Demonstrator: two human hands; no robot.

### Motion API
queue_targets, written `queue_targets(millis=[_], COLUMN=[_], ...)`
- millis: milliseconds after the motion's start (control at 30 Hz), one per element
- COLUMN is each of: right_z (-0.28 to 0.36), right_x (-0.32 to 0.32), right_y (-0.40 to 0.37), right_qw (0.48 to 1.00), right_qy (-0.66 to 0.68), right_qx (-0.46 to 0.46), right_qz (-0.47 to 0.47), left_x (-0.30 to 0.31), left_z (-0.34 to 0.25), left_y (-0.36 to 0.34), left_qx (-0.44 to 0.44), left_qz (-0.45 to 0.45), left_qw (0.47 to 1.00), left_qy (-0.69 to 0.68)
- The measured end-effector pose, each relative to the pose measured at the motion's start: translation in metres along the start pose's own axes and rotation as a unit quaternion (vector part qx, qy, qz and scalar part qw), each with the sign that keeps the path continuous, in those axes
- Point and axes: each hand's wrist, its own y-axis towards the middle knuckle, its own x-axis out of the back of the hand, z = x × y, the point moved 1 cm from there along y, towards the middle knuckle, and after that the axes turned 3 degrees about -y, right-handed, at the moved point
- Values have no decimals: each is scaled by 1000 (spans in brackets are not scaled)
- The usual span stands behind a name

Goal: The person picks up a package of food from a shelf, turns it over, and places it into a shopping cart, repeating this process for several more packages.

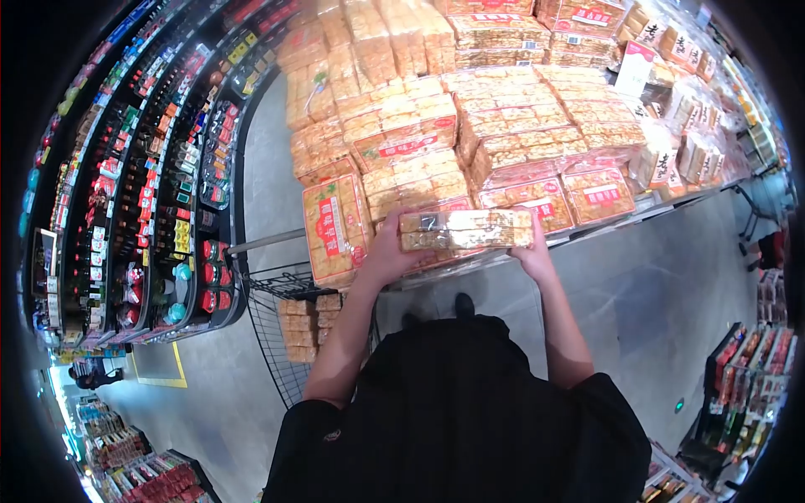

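Between my two hands is a clear-wrapped pack of pastry blocks (466, 229), with light glaring off its film. My left hand (394, 250) grips its left end, and my right hand (532, 248) has its right end, thumb and fingers around the side. The pack is at the front edge of a display of similar packs. Just beyond it are stacked pastry packs (415, 178) with red labels. Beside my left hand stands a larger pack with a red label (334, 228), on its side at the display's corner.
A black wire shopping cart (270, 323) holding more pastry packs (299, 325) stands left of my body. Curved shelves of jars and bottles (142, 193) line the left. Bagged goods (700, 126) and a price card (635, 67) are at the display's right.
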Motion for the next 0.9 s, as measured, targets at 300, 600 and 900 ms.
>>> queue_targets(millis=[300, 600, 900], right_z=[0, -3, -7], right_x=[-5, -7, -6], right_y=[-6, -6, -4], right_qw=[999, 997, 997], right_qy=[17, 43, 40], right_qx=[-11, -43, -25], right_qz=[-26, -50, -58], left_x=[-1, 0, -3], left_z=[1, 0, -2], left_y=[-3, -3, -4], left_qx=[-24, -6, -10], left_qz=[-11, 5, -8], left_qw=[1000, 1000, 1000], left_qy=[11, 20, 4])
